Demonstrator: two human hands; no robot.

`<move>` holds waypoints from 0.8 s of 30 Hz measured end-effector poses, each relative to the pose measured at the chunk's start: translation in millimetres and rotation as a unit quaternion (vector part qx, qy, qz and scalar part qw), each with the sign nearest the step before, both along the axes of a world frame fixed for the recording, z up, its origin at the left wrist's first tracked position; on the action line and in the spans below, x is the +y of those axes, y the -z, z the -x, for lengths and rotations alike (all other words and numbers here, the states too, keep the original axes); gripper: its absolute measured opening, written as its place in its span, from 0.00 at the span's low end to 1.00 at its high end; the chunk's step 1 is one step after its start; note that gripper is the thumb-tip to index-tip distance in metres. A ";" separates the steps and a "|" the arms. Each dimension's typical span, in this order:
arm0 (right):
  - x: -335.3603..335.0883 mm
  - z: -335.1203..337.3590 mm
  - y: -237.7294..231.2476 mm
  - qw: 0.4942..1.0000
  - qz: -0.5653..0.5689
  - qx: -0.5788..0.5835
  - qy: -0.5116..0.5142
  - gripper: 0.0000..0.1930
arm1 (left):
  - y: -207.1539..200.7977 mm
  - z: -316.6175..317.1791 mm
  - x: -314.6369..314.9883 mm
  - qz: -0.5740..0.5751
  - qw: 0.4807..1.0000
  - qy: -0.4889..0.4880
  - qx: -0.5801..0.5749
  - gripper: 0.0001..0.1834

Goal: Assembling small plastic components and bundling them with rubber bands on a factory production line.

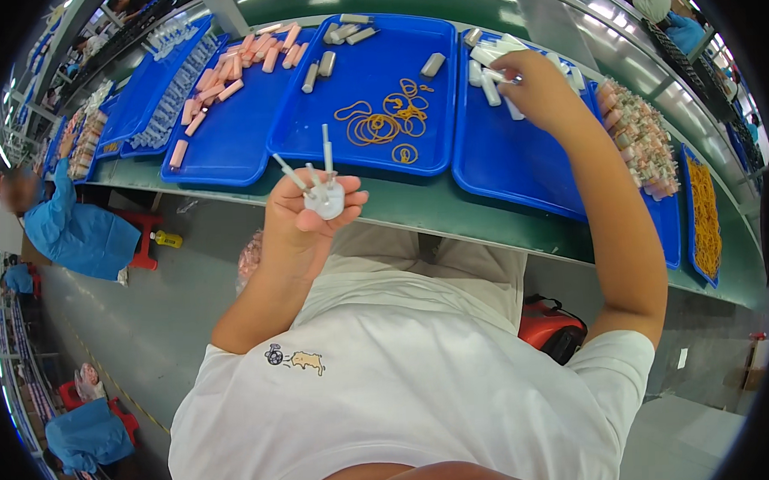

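We judge the small white plastic piece (325, 201) with thin stems light, stiff and snappable, best held by its round base as our left hand (302, 216) pinches it just before the middle blue tray (369, 78), while our right hand (539, 86) closes on white tubes (491, 79).

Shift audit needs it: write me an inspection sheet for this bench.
Surface: green bench lined with blue trays.
Job's things: small white pieces with thin sticks held in left hand; white tubes under right hand.
Clutter: orange rubber bands, grey tubes, pink tubes, bundled packs.
Grippers: left hand closed on the white pieces; right hand picking at the white tubes, grip unclear.
Cables: nothing seen.
Surroundings: co-workers in blue coats, red bag on the floor.
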State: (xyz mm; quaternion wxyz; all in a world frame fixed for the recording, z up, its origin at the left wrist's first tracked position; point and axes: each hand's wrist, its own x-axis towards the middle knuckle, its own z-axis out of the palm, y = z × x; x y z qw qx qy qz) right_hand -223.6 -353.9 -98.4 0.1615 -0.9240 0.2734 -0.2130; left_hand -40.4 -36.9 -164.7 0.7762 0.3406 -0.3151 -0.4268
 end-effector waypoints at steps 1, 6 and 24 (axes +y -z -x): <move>8.2 10.5 -0.5 0.996 -0.040 -0.079 0.001 0.15 | 1.6 3.1 -1.3 -0.002 1.000 -0.003 0.001 0.35; 82.4 36.6 -28.1 0.907 -0.292 -0.293 -0.078 0.14 | 8.6 18.5 -0.8 0.006 0.996 -0.051 -0.068 0.35; 189.8 37.1 64.2 0.574 -0.612 -0.522 -0.154 0.19 | 8.6 30.8 0.7 0.047 0.954 -0.076 -0.287 0.35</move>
